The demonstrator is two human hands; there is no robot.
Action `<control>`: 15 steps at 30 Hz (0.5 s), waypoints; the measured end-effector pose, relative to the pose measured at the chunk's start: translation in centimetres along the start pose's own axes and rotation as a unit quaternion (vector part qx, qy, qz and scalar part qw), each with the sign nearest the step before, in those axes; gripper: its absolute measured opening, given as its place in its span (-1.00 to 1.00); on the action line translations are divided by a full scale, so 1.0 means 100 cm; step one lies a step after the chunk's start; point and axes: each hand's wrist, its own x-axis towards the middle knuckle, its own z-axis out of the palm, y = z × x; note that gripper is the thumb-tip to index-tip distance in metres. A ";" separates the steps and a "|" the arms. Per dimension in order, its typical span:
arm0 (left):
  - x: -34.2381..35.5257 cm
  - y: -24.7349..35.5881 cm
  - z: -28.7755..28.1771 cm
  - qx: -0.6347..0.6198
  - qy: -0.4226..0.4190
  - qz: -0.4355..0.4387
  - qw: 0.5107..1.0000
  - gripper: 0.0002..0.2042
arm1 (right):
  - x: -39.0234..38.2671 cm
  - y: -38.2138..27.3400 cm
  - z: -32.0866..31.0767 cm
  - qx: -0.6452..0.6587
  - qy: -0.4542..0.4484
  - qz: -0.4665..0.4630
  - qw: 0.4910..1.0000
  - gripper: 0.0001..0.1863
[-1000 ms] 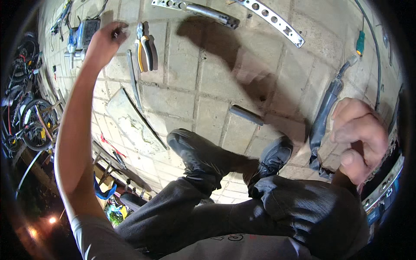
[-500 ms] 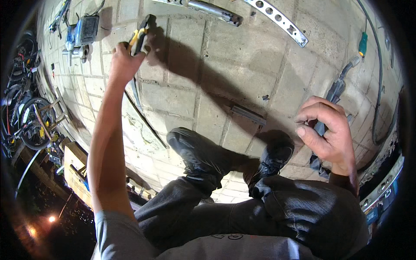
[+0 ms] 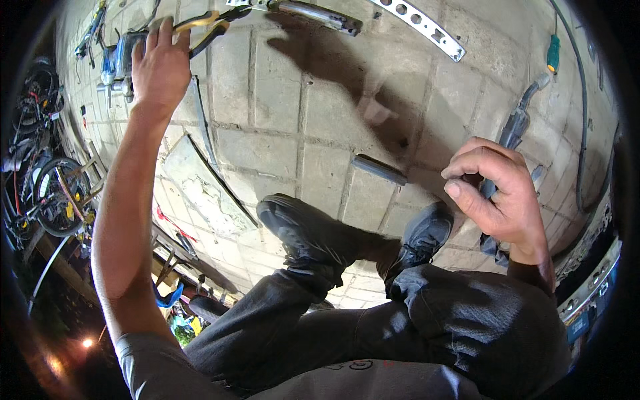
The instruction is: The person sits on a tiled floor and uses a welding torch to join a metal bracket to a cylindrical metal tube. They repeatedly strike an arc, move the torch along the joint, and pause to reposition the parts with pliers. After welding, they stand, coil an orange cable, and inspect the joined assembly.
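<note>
My left hand (image 3: 162, 73) is at the far left, back of the hand up, closed around the handles of yellow-and-black pliers (image 3: 217, 27). Their jaws point right, toward a metal tube (image 3: 320, 16) on the paving. A blue and black tool (image 3: 119, 60) lies just beside this hand. On the right, my right hand (image 3: 495, 193) hovers above the paving with fingers curled and thumb near the index finger. Whatever it may hold is hidden. Behind it lies a welding torch (image 3: 515, 127) with a bent neck.
A dark metal bar (image 3: 380, 169) lies before my shoes (image 3: 300, 230). Farther off are a perforated metal strip (image 3: 427, 28) and a green-handled screwdriver (image 3: 553, 53). A black cable (image 3: 584, 133) runs along the right. Bicycles (image 3: 57, 193) stand left; a thin dark rod (image 3: 223, 183) lies nearer.
My left hand has moved left and away from me with the pliers, whose jaws have swung to point right. My right hand has shifted slightly left, still curled.
</note>
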 end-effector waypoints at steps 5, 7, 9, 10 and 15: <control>0.026 0.006 -0.016 0.110 -0.043 0.023 0.993 -0.62 | -0.002 0.000 0.000 0.001 0.004 -0.008 1.000 -0.87; 0.035 0.006 -0.018 0.117 -0.056 0.020 0.991 -0.62 | -0.003 -0.001 0.000 0.002 0.008 -0.010 1.000 -0.87; 0.043 0.002 -0.017 0.126 -0.066 0.046 0.989 -0.64 | -0.005 -0.002 -0.001 0.003 0.015 -0.006 1.000 -0.87; 0.047 0.001 -0.019 0.118 -0.081 0.048 0.989 -0.64 | -0.006 -0.001 -0.001 0.002 0.016 -0.004 1.000 -0.87; 0.053 -0.003 -0.035 0.058 -0.103 0.115 0.986 -0.76 | -0.006 0.001 -0.003 -0.013 0.008 -0.008 1.000 -0.88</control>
